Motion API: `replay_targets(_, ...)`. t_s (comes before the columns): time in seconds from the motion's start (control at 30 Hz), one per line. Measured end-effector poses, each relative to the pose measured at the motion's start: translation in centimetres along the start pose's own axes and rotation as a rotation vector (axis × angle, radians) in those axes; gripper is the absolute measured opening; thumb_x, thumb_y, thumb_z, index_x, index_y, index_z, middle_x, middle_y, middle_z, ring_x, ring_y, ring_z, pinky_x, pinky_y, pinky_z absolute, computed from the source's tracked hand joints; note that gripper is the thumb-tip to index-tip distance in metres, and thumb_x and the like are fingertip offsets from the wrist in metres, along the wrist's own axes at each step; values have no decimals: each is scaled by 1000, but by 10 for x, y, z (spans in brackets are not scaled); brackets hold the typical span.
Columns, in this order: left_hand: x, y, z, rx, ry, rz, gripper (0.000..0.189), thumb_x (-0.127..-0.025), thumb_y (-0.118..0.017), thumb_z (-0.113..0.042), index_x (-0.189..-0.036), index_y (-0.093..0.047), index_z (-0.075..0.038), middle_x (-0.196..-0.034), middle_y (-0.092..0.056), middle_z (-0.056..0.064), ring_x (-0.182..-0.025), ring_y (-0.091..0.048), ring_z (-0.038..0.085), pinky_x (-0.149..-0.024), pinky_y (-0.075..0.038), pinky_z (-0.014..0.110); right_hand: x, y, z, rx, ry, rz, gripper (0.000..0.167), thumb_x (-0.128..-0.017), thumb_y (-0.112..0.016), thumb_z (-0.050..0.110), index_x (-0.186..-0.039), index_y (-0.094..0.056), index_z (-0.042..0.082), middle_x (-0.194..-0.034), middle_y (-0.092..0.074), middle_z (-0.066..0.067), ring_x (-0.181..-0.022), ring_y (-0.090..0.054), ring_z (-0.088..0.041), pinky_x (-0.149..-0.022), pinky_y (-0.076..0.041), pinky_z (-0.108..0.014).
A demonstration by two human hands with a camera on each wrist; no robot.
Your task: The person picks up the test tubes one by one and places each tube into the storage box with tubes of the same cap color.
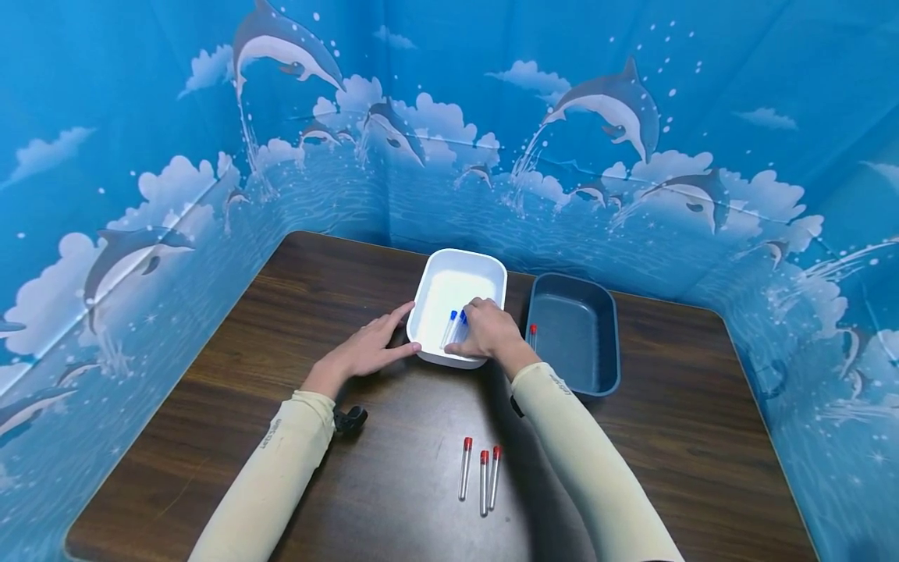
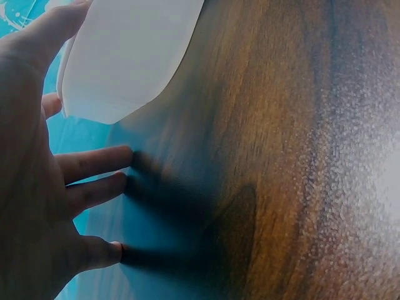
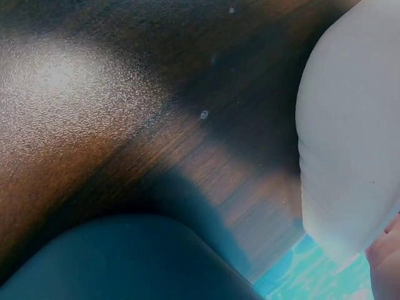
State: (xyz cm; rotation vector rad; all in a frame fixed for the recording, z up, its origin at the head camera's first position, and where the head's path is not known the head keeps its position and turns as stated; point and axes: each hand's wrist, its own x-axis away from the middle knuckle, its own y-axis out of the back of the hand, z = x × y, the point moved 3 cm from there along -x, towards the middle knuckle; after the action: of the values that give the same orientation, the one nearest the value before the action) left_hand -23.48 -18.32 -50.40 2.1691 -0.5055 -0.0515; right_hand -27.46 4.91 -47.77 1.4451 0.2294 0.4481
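Note:
A white tray (image 1: 456, 361) stands near the table's back edge. My left hand (image 1: 368, 343) touches its left side, thumb and index finger at the rim; in the left wrist view the other fingers (image 2: 94, 165) are spread beside it. My right hand (image 1: 487, 332) reaches over the tray's right front part, fingers curled at a blue-capped test tube (image 1: 460, 329), which it seems to pinch; the hand partly hides the tube. Just left of it lies another blue-capped test tube (image 1: 447, 332). The right wrist view shows tray walls but little of the hand.
Right of the white tray stands a dark grey tray (image 1: 609, 382) with a red-capped test tube (image 1: 533, 337) at its left side. Three red-capped test tubes (image 1: 465, 468) lie on the wooden table (image 1: 393, 468) in front. A dolphin-print curtain (image 1: 449, 195) hangs behind the table.

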Motion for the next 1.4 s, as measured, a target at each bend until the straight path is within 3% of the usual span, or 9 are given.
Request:
replay_targets(0.63,-2,0,0,3,6,-1,90,-83,-46,-80,-155,-5,-46,-156,-31,9,-138,-34,32,-105,-31,62,-10,-6,2,68,41,40,86,-76,-66,69,-134,-56,7,-132,-56,-10,-121,-50,-30,-102,-41,-47)
replay_targets(0.83,-1,0,0,0,2,0,90,-84,-47,-78,-156,-5,-43,-155,-32,9,-137,-35,33,-105,-31,62,-12,-7,3,83,49,58,86,-77,-65,69,-134,-56,6,-133,-56,-11,-128,-47,-32,-109,-34,-46)
replay_targets(1.07,1,0,-1,1,4,0,90,-85,-46,-78,-156,-6,-41,-156,-30,9,-139,-33,33,-105,-30,62,-13,-8,5,118,84,80,86,-79,-63,70,-134,-57,5,-132,-57,-11,-127,-49,-24,-116,-17,-40)
replay_targets(1.4,0,-1,1,-5,0,-9,90,-84,-46,-79,-156,-7,-42,-156,-31,8,-139,-34,32,-105,-31,61,-14,-8,6,126,81,93,85,-79,-63,69,-135,-57,5,-133,-57,-10,-127,-48,-24,-117,-17,-40)
